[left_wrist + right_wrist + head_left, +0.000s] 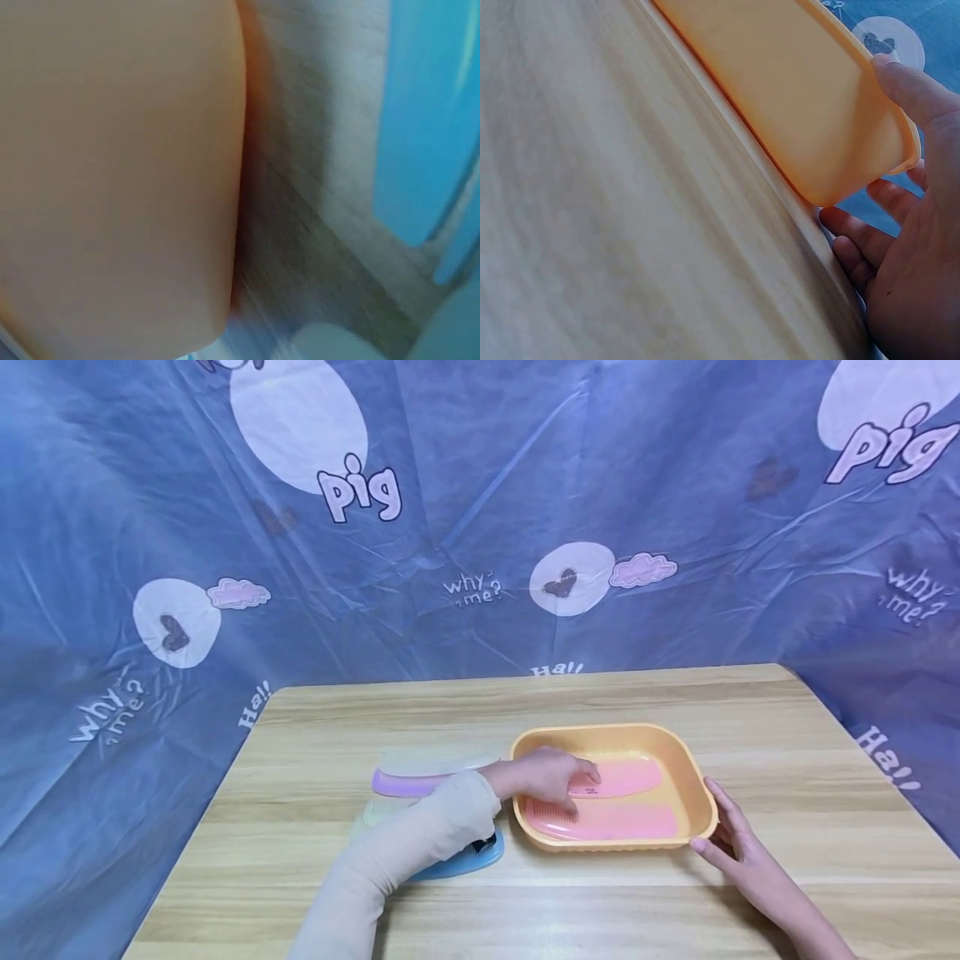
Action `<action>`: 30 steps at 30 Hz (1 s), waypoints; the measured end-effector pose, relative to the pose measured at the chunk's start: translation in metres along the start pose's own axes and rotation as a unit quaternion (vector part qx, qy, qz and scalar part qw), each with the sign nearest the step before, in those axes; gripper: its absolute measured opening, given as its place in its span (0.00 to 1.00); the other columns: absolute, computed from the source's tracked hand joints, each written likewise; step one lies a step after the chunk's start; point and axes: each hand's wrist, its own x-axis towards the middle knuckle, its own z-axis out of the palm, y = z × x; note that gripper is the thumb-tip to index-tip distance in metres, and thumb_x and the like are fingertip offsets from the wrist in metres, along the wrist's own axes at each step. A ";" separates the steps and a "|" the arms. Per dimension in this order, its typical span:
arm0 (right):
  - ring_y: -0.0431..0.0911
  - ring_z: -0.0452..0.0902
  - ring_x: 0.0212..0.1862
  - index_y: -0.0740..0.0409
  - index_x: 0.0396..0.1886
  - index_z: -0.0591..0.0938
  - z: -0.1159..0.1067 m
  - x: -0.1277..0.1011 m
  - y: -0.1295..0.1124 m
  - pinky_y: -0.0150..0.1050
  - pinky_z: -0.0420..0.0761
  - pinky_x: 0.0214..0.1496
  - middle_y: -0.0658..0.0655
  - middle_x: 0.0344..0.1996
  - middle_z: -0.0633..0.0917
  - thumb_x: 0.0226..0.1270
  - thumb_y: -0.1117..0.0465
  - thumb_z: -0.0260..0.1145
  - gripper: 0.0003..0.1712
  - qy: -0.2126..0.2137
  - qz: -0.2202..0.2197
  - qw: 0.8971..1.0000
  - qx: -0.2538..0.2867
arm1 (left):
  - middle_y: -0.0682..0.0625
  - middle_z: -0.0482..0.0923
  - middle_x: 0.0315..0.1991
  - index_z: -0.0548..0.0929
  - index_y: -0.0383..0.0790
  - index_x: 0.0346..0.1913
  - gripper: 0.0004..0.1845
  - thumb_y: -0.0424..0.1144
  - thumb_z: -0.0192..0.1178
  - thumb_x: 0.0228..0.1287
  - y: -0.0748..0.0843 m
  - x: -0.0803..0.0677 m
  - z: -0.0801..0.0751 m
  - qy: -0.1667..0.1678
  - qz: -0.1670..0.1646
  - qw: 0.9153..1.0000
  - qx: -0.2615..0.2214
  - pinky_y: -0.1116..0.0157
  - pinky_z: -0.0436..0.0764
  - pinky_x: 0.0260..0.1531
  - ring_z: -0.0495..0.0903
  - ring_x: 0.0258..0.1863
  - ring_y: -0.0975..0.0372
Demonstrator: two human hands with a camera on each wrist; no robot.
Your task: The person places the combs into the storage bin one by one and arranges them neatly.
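Note:
My left hand (553, 775) reaches over the left rim into an orange plastic basin (697, 793). Its thumb and fingers are spread above two pink combs, with a fingertip at the far pink comb (630, 778) and the thumb over the near pink comb (622, 821). Both combs lie flat on the basin floor, their left ends partly hidden by the hand. My right hand (738, 843) holds the basin's near right corner, thumb at the rim and fingers around the outer wall. In the right wrist view, the thumb presses the rim of the basin (795, 90).
Left of the basin several more combs lie on the wooden table (300, 793): a purple comb (397, 783), a pale clear comb (427, 762) and a blue comb (468, 860). The left sleeve (420, 835) covers part of them. A patterned blue cloth (450, 527) hangs behind.

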 end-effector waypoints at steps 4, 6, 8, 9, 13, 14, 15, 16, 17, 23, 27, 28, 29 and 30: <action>0.14 0.57 0.60 0.57 0.78 0.41 0.001 -0.001 0.003 0.11 0.64 0.53 0.26 0.68 0.53 0.66 0.76 0.56 0.48 0.005 -0.008 1.000 0.006 | 0.64 0.73 0.64 0.76 0.60 0.60 0.32 0.52 0.74 0.49 0.002 -0.001 0.002 -0.002 -0.012 1.000 0.017 0.71 0.66 0.56 0.74 0.60 0.68; 0.14 0.58 0.60 0.58 0.78 0.41 0.001 -0.001 0.004 0.11 0.64 0.52 0.26 0.68 0.54 0.66 0.77 0.55 0.48 0.007 -0.011 1.000 0.009 | 0.65 0.70 0.67 0.76 0.61 0.61 0.33 0.53 0.73 0.49 0.003 -0.002 0.002 -0.002 -0.018 1.000 0.021 0.71 0.66 0.56 0.72 0.62 0.68; 0.14 0.58 0.60 0.57 0.78 0.41 0.002 -0.001 0.005 0.11 0.64 0.52 0.26 0.68 0.54 0.66 0.77 0.55 0.48 0.007 -0.011 1.000 0.011 | 0.65 0.69 0.67 0.76 0.62 0.61 0.33 0.54 0.73 0.48 0.003 -0.001 0.002 -0.004 -0.021 0.999 0.028 0.72 0.66 0.54 0.71 0.63 0.69; 0.14 0.58 0.60 0.57 0.78 0.41 0.002 -0.001 0.005 0.11 0.64 0.52 0.26 0.68 0.54 0.66 0.77 0.55 0.48 0.006 -0.011 1.000 0.012 | 0.65 0.69 0.67 0.76 0.62 0.61 0.34 0.55 0.73 0.48 0.003 -0.001 0.002 -0.005 -0.023 0.999 0.031 0.72 0.65 0.54 0.71 0.63 0.69; 0.13 0.57 0.60 0.56 0.78 0.41 0.001 -0.001 0.004 0.11 0.63 0.52 0.25 0.67 0.54 0.67 0.76 0.55 0.48 0.005 -0.007 1.000 0.006 | 0.66 0.73 0.63 0.75 0.62 0.61 0.35 0.58 0.73 0.47 0.003 -0.001 0.003 -0.003 -0.018 0.999 0.046 0.73 0.65 0.49 0.74 0.58 0.71; 0.13 0.57 0.60 0.56 0.78 0.40 0.001 -0.001 0.003 0.10 0.62 0.52 0.25 0.67 0.53 0.67 0.75 0.55 0.47 0.004 -0.004 1.000 0.003 | 0.67 0.74 0.62 0.75 0.61 0.61 0.35 0.58 0.73 0.47 0.004 -0.001 0.003 -0.003 -0.017 0.999 0.048 0.72 0.65 0.48 0.75 0.57 0.71; 0.13 0.57 0.60 0.55 0.78 0.40 0.001 -0.001 0.003 0.10 0.62 0.52 0.25 0.67 0.53 0.68 0.75 0.55 0.47 0.003 -0.001 1.000 0.000 | 0.67 0.75 0.61 0.75 0.61 0.61 0.35 0.59 0.73 0.46 0.004 -0.001 0.003 -0.002 -0.015 0.999 0.049 0.72 0.65 0.47 0.75 0.56 0.71; 0.13 0.57 0.60 0.55 0.78 0.40 0.001 -0.001 0.002 0.10 0.62 0.52 0.25 0.67 0.53 0.68 0.74 0.55 0.47 0.003 0.001 1.000 -0.004 | 0.67 0.75 0.61 0.75 0.61 0.61 0.35 0.59 0.73 0.47 0.004 -0.001 0.003 -0.002 -0.014 0.999 0.049 0.72 0.65 0.46 0.75 0.56 0.71; 0.13 0.57 0.60 0.55 0.78 0.40 0.001 -0.001 0.002 0.10 0.62 0.52 0.24 0.67 0.53 0.68 0.74 0.55 0.47 0.002 0.002 1.000 -0.005 | 0.67 0.75 0.61 0.75 0.61 0.61 0.35 0.59 0.72 0.47 0.005 -0.002 0.003 -0.002 -0.014 0.999 0.050 0.72 0.65 0.46 0.75 0.56 0.71; 0.13 0.57 0.60 0.55 0.78 0.40 0.000 -0.001 0.001 0.11 0.63 0.52 0.25 0.67 0.53 0.69 0.73 0.55 0.47 0.000 0.002 1.000 -0.003 | 0.66 0.73 0.64 0.74 0.60 0.62 0.36 0.59 0.72 0.47 0.005 -0.002 0.004 -0.002 -0.013 0.999 0.049 0.71 0.65 0.49 0.74 0.59 0.71; 0.13 0.57 0.60 0.54 0.78 0.40 0.000 -0.002 0.001 0.11 0.63 0.52 0.25 0.67 0.53 0.69 0.73 0.55 0.47 0.001 0.004 1.000 -0.002 | 0.65 0.71 0.66 0.74 0.62 0.62 0.35 0.59 0.72 0.47 0.006 -0.002 0.005 0.001 -0.004 0.999 0.049 0.70 0.65 0.51 0.72 0.62 0.70; 0.13 0.57 0.60 0.53 0.78 0.40 0.000 -0.002 0.001 0.10 0.62 0.52 0.25 0.67 0.53 0.69 0.72 0.56 0.47 0.000 0.006 1.000 -0.003 | 0.65 0.69 0.68 0.74 0.64 0.62 0.35 0.60 0.71 0.47 0.006 -0.002 0.005 -0.001 -0.002 0.999 0.051 0.70 0.65 0.53 0.70 0.64 0.70; 0.13 0.56 0.60 0.54 0.78 0.40 0.000 -0.002 0.001 0.10 0.62 0.52 0.25 0.67 0.53 0.69 0.72 0.55 0.47 -0.001 0.005 1.000 -0.003 | 0.64 0.67 0.69 0.74 0.66 0.62 0.35 0.60 0.71 0.48 0.005 -0.002 0.005 -0.003 -0.001 0.999 0.049 0.69 0.65 0.55 0.68 0.66 0.69; 0.13 0.56 0.60 0.54 0.78 0.40 0.001 -0.002 0.001 0.11 0.62 0.53 0.26 0.68 0.52 0.69 0.72 0.55 0.47 -0.002 0.005 1.000 -0.002 | 0.64 0.65 0.70 0.74 0.67 0.62 0.34 0.59 0.71 0.48 0.005 -0.002 0.005 -0.006 0.002 0.999 0.049 0.68 0.65 0.57 0.66 0.68 0.69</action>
